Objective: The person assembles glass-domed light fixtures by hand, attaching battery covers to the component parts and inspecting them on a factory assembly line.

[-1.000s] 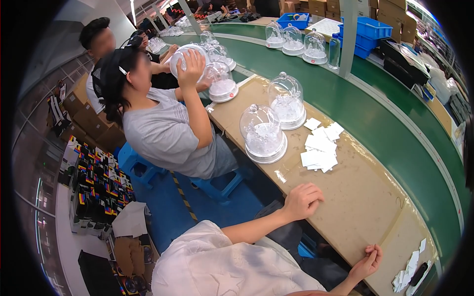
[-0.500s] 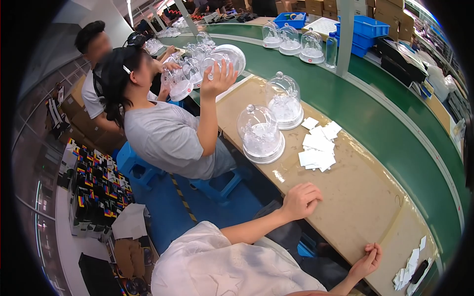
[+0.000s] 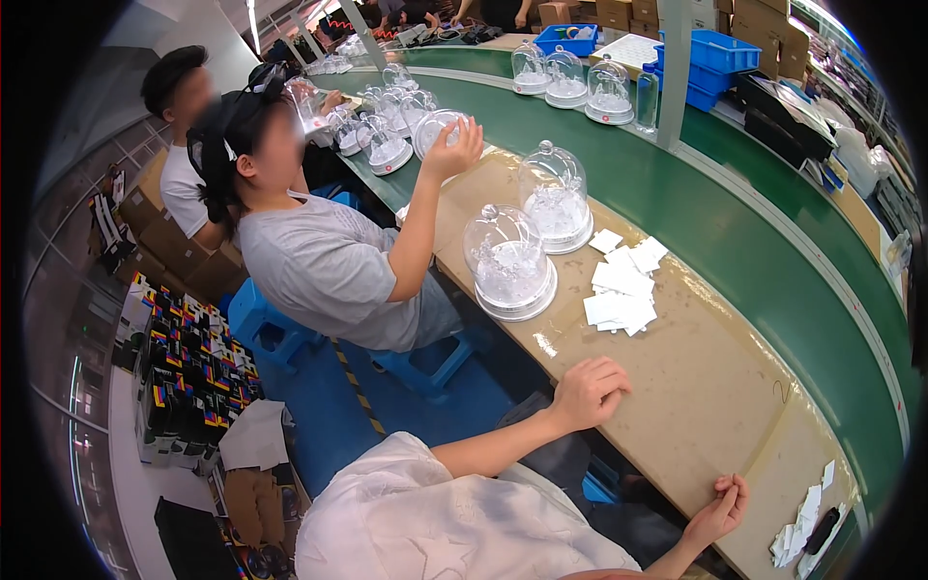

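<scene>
My left hand (image 3: 593, 394) rests on the near edge of the brown tabletop (image 3: 696, 387), its fingers curled in with nothing in them. Further right along the same edge is my right hand (image 3: 717, 507), fingers drawn together and no object visible in them. Beyond my left hand lies a loose pile of white paper slips (image 3: 623, 290). Two clear dome covers on white round bases stand left of the pile: a nearer dome (image 3: 509, 266) and a farther dome (image 3: 558, 203). To the right of my right hand are more white slips (image 3: 797, 530) and a black pen-like object (image 3: 823, 531).
A co-worker in grey (image 3: 324, 242) sits at the left, holding up a domed piece (image 3: 440, 133). Several more domes (image 3: 385, 145) stand there. Across the green conveyor (image 3: 773, 290) are three domes, a clear bottle (image 3: 648, 99) and blue bins (image 3: 710, 63). A post (image 3: 677, 77) rises beyond the belt.
The co-worker's raised hand has shifted right and slightly down, with the domed piece tilted differently. Their head has turned. My two hands have stayed in place.
</scene>
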A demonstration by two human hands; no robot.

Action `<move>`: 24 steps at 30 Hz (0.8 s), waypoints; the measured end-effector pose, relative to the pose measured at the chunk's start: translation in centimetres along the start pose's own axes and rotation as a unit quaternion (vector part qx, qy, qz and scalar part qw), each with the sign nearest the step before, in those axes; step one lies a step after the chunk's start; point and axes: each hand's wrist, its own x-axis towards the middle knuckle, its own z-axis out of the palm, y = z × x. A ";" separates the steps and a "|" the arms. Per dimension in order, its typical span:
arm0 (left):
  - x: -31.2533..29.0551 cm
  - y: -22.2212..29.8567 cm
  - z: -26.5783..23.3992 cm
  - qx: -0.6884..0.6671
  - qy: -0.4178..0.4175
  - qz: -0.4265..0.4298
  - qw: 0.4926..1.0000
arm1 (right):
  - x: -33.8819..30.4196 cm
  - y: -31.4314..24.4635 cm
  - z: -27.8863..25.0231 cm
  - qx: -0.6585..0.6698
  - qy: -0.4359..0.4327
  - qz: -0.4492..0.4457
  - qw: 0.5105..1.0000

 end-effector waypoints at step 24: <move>-0.7 -0.3 1.8 -0.051 -0.056 0.002 0.997 | -0.1 -2.0 1.5 -0.011 0.058 0.035 0.998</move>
